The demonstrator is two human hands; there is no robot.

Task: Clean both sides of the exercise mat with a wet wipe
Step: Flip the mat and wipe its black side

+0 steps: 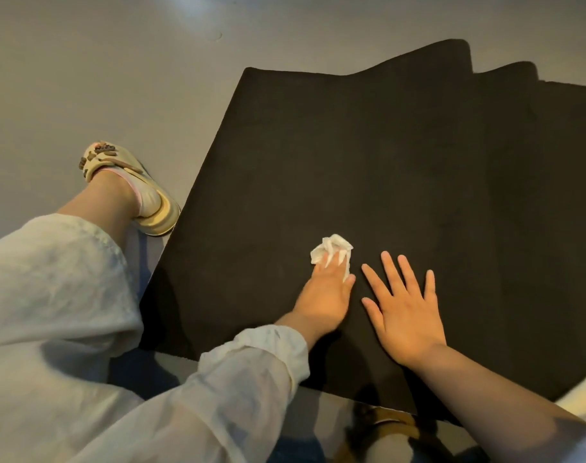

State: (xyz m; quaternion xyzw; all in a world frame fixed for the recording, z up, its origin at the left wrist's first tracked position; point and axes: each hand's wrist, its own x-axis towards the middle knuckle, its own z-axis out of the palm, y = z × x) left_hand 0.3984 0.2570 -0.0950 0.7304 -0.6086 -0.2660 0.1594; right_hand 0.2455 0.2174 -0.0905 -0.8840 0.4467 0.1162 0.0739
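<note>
A black exercise mat lies flat on the grey floor, its far end rumpled into folds at the upper right. My left hand presses a crumpled white wet wipe onto the mat near its front edge, fingers laid over the wipe and partly tucked into it. My right hand rests flat on the mat just to the right, palm down with fingers spread, holding nothing.
My left leg in pale trousers and a cream slipper stands on the grey floor beside the mat's left edge. My other slippered foot shows below the mat's front edge.
</note>
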